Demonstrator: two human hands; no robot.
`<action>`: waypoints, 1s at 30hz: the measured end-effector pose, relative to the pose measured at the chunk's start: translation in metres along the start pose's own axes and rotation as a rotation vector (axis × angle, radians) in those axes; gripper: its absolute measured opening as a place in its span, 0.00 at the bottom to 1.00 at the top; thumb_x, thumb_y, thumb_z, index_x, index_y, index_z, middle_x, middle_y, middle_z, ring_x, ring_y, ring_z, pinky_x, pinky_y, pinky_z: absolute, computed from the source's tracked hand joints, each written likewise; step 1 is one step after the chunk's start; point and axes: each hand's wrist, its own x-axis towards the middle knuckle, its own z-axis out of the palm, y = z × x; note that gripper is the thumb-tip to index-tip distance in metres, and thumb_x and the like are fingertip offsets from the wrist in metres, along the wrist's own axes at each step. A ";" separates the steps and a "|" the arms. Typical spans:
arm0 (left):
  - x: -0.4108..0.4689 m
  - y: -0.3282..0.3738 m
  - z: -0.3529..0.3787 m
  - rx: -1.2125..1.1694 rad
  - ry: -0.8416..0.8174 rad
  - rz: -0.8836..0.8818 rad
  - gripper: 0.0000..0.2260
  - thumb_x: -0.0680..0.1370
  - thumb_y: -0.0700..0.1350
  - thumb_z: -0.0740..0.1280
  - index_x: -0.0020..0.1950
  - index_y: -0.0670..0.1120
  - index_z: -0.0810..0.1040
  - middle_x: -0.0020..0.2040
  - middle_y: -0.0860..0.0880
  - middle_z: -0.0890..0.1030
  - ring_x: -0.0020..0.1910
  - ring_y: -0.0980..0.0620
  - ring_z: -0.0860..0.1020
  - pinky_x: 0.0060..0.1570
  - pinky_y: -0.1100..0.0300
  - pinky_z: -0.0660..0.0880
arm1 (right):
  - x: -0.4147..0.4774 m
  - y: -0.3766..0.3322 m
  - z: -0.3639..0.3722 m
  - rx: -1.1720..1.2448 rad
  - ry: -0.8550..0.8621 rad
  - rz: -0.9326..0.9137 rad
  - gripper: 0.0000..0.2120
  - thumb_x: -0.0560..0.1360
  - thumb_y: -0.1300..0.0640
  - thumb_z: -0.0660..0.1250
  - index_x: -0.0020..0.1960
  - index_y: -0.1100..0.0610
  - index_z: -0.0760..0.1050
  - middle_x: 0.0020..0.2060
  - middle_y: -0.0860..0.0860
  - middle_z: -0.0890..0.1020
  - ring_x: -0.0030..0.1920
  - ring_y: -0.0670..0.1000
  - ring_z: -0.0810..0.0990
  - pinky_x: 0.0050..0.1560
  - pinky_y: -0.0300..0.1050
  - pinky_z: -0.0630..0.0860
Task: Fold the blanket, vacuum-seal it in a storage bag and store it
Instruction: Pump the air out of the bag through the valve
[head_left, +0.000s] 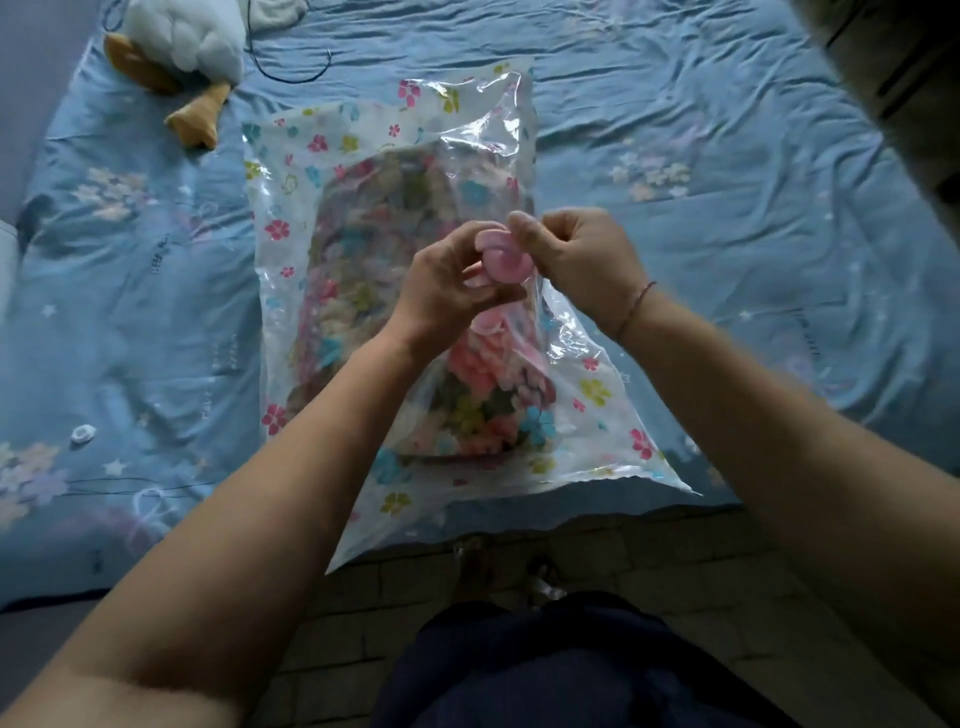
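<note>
**On the bed edge: storage bag with valve cap held in both hands**

Head view. Across the frame lies a bed (675, 156) covered by a creased blue sheet printed with pale flowers and stars. Below its near edge runs a floor (675, 561) with a brick-like pattern. The person's dark shorts (545, 665) fill the bottom of the frame.

The storage bag (291, 171) lies lengthwise on the sheet, its near corner hanging over the bed edge. It is a clear, glossy, wrinkled film with small coloured flowers. The blanket (363, 249) sits inside it, a fluffy, multicoloured, roughly rectangular bundle.

Above the bag's middle, the left hand (447, 291) has its fingers curled round a round pink valve cap (506, 260) of smooth plastic. The right hand (576, 260) pinches the cap's right edge, fingers closed. A thin string bracelet (636, 306) circles the right wrist.

A white plush toy (182, 47) with orange feet lies at the far left, with a black cable (291, 73) beside it. A small white ring (83, 433) rests on the sheet at near left.
</note>
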 end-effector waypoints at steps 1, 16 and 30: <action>0.002 0.002 0.000 -0.012 0.001 0.002 0.25 0.65 0.42 0.78 0.60 0.41 0.76 0.53 0.42 0.82 0.53 0.47 0.81 0.60 0.53 0.77 | 0.000 -0.004 -0.003 -0.003 0.011 0.003 0.23 0.77 0.47 0.68 0.26 0.54 0.68 0.23 0.49 0.66 0.23 0.42 0.61 0.29 0.40 0.60; -0.003 -0.001 0.009 0.126 -0.092 -0.015 0.26 0.63 0.52 0.76 0.60 0.56 0.77 0.56 0.47 0.83 0.57 0.47 0.81 0.63 0.48 0.76 | -0.016 0.003 -0.019 0.116 0.011 0.089 0.25 0.78 0.47 0.66 0.31 0.65 0.75 0.23 0.50 0.68 0.23 0.46 0.64 0.28 0.44 0.63; -0.021 -0.010 0.014 0.079 -0.031 -0.007 0.31 0.64 0.52 0.76 0.64 0.45 0.76 0.58 0.44 0.82 0.59 0.44 0.80 0.63 0.50 0.76 | -0.030 -0.002 -0.024 -0.013 0.018 -0.057 0.24 0.76 0.45 0.66 0.27 0.58 0.71 0.22 0.51 0.67 0.23 0.43 0.62 0.29 0.42 0.59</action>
